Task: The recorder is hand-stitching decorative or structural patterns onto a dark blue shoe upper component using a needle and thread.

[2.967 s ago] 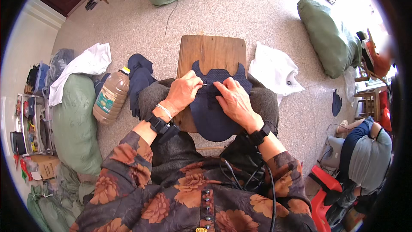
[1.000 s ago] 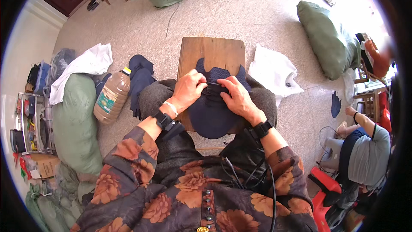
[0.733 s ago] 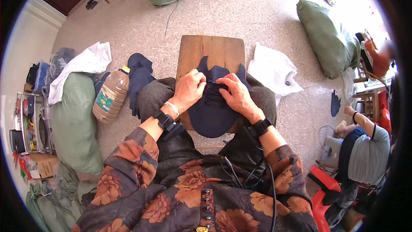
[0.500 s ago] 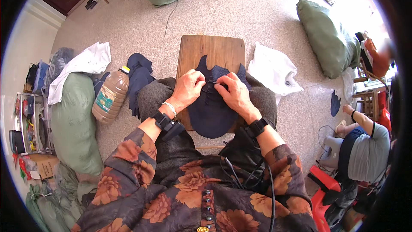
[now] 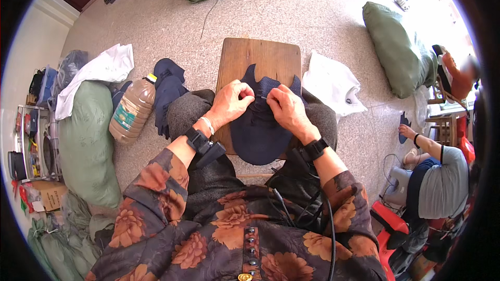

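Note:
On the wooden stool (image 5: 260,52) between my knees lies a dark blue fabric piece (image 5: 262,140) shaped like a shoe upper, its rounded end toward me and two pointed tips away. My left hand (image 5: 233,104) is closed in a pinch at the piece's left edge; whatever its fingertips hold is too small to make out. Over the right part of the fabric, my right hand (image 5: 288,108) is also pinched, with a tiny pale thing at its fingertips that I cannot name. A gap separates the two hands, and the middle of the fabric shows between them.
Left stand a large bottle (image 5: 133,109), more dark blue pieces (image 5: 169,91) and a stuffed green sack (image 5: 88,145). A white bag (image 5: 333,83) lies right of the stool, another green sack (image 5: 396,47) beyond. A seated person (image 5: 442,182) at right reaches to a dark piece on the floor.
My fingertips have moved apart, the left hand drawing back leftward from the fabric's middle. The person at right has reached to the dark piece on the floor.

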Motion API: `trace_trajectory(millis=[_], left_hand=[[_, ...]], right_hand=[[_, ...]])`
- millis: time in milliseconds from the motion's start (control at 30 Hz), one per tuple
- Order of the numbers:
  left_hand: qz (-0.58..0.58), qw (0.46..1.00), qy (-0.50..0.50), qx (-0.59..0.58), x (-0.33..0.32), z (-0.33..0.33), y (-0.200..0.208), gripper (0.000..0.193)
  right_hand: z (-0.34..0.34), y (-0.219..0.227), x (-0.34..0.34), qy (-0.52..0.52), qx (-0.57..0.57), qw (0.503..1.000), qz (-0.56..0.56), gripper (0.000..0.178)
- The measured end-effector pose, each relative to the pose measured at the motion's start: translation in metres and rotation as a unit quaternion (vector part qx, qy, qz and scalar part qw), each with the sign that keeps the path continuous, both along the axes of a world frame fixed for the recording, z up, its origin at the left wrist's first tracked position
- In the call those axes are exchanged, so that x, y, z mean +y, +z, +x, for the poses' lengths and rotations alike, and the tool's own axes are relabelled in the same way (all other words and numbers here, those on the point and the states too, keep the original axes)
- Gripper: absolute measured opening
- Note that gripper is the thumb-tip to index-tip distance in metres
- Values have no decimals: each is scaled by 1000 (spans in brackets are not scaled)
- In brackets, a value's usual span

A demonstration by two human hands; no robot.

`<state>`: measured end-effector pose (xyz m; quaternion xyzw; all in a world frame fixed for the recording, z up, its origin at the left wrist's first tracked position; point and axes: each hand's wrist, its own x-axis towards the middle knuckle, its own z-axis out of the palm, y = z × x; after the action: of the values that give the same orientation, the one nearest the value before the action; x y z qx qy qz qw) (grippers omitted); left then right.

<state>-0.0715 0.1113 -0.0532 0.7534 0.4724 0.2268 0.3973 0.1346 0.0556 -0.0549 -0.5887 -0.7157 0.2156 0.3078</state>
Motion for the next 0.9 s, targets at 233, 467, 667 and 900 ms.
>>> trace_trajectory(millis=[233,467,667,900], left_hand=[[1,1000,11,-6,0,2,-1,9],[22,1000,8,12,0,1,-6,9],[28,1000,9,0,-1,0,-7,11],[31,999,20,8,-3,6,-5,14]], right_hand=[[-7,7,-2,5,-35,999,33,9],[-8,-4,10,62,-56,994,73,5],[-7,-4,4,49,-55,995,69,8],[-10,-5,11,40,-72,993,80,8]])
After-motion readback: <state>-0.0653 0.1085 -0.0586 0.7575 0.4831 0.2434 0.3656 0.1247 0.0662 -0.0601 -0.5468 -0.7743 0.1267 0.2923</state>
